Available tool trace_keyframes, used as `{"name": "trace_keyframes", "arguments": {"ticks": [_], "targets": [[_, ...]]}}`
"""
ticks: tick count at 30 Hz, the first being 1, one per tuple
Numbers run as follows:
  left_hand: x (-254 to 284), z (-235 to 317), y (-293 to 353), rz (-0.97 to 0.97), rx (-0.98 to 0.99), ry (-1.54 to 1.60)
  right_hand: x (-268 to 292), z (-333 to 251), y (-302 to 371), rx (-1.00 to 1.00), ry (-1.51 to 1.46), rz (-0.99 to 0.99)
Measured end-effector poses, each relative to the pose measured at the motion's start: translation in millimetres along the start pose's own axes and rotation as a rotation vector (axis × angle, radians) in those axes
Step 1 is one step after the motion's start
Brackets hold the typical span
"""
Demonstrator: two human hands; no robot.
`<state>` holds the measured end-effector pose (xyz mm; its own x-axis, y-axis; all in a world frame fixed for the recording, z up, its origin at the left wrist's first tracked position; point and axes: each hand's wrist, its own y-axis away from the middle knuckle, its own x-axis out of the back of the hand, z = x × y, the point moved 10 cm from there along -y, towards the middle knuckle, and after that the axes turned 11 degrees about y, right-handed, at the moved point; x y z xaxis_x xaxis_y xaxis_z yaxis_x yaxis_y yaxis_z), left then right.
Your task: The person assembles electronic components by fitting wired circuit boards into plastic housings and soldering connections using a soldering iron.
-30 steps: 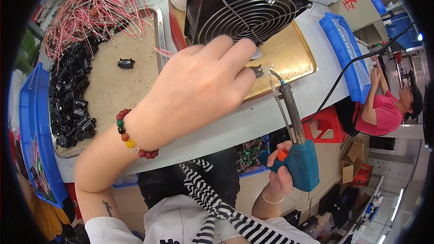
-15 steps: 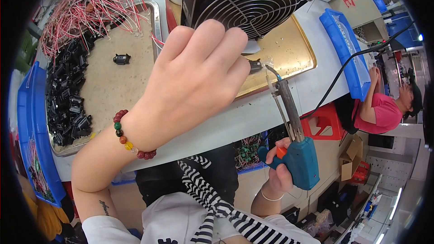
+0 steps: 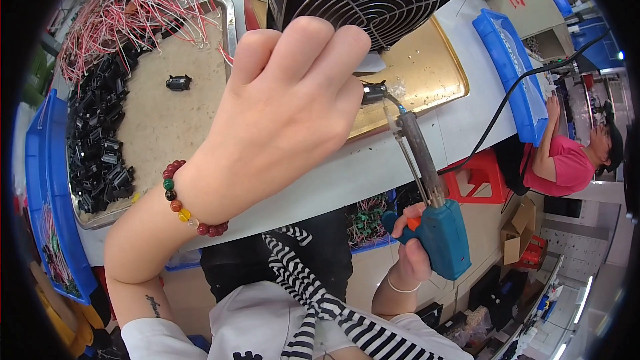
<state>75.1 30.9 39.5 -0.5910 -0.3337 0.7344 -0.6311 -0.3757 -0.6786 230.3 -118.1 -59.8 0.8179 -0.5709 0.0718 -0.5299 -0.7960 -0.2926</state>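
Note:
My left hand (image 3: pixel 287 100) is closed, its back toward me, over the near edge of the gold tray (image 3: pixel 437 90). Its fingers grip a small black plastic part (image 3: pixel 374 93), mostly hidden by the hand. A red-and-white wire (image 3: pixel 227 57) shows beside the knuckles. Low on the right, my right hand (image 3: pixel 412 263) is wrapped round a teal soldering gun (image 3: pixel 448 239), with fingers at its orange trigger. The gun points up, its thin bent tip at the exposed end of the black part; whether they touch I cannot tell.
A black fan (image 3: pixel 373 0) with a wire guard stands behind my left hand. On the left, a metal tray (image 3: pixel 232 27) bears heaped black parts (image 3: pixel 100 153), one lone part (image 3: pixel 178 83) and red-and-white wires (image 3: pixel 140 10). A black cable (image 3: pixel 510 97) crosses near a blue bin (image 3: pixel 510 73); a person (image 3: pixel 560 163) sits at right.
The soldering gun's tip has shifted slightly left, nearer the black part. My left hand and the part have moved a little up and left. Both grips are the same.

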Motion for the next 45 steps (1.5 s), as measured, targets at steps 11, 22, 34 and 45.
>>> {"name": "trace_keyframes", "arguments": {"ticks": [11, 22, 34, 45], "targets": [[-1, 0, -1, -0.005, 0.009, 0.001, -6, -11, -6, 0.157, 0.277, -0.029], [-4, 1, -1, -0.052, 0.007, 0.002, -7, -15, -7, 0.18, 0.341, -0.018], [-4, 0, -2, -0.057, 0.025, 0.023, -8, -16, -8, 0.241, 0.424, -0.057], [-3, -1, -2, -0.037, 0.032, 0.02, -8, -11, -7, 0.17, 0.271, -0.041]]}}
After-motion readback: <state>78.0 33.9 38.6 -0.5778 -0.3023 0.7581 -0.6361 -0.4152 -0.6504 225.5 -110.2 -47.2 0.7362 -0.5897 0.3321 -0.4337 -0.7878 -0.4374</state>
